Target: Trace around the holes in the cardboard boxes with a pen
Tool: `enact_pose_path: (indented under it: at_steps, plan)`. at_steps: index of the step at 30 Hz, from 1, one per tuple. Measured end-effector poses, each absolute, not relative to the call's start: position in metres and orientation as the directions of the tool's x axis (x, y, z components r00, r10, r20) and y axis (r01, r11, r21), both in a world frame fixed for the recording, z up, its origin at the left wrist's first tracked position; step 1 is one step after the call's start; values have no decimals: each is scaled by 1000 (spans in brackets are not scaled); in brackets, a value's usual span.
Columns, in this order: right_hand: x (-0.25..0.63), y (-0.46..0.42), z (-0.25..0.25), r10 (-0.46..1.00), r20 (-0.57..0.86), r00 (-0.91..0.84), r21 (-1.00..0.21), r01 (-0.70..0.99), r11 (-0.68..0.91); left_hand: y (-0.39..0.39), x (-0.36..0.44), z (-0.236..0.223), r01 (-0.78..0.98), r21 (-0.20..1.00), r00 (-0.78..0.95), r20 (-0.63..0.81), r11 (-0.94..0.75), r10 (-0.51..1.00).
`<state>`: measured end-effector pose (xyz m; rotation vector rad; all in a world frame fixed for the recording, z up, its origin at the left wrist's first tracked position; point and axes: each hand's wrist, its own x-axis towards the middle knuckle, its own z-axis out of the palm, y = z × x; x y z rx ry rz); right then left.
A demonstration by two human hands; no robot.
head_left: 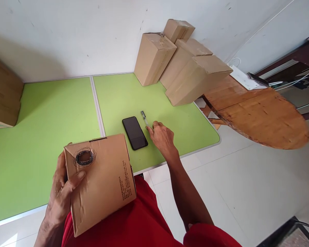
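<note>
The right hand's (162,137) thumb and bent fingers meet at the near end of a clear-barrelled pen (144,116) with a dark cap; whether they grip it I cannot tell. The left hand (61,197) is clamped on the left edge of a small cardboard box (103,185), thumb across the face, fingers behind. That box is tilted over the near edge of the green table (118,96), before a red garment (146,209); its face bears a dark-rimmed oval ringed with scribbled lines and small printed text. Between box and pen, a black smartphone (135,133) lies flat. Farther back, taped cartons (184,73) cluster near the white wall (92,37); to the right stands a round-ended wooden table (262,113).
</note>
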<state>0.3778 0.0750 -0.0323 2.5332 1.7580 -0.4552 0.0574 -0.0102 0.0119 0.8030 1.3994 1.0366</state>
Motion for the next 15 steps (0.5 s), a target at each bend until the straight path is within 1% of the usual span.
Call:
enact_pose_path:
  at_steps: [2,5,8,10,13,15]
  plan:
    - [369,67,-25,921,-249,300,-194,916,-351,-9,58,12,-77,926,-111,-375,368,920]
    - [348,57,-22,922,-301,243,-268,906,-327,-8,57,11,-68,930,-104,-367,362,924]
    - [332,58,-28,906,-335,260,-305,879,-365,-11,53,9,-56,935,-108,-354,350,929]
    - [329,63,-32,896,-343,282,-353,845,-401,-14,50,8,-56,936,-114,-351,347,929]
    - [331,70,-38,883,-358,303,-463,764,-450,-19,45,6,-69,939,-126,-343,337,931]
    - [331,72,-42,888,-361,285,-572,684,-452,-21,41,5,-83,940,-135,-339,331,931]
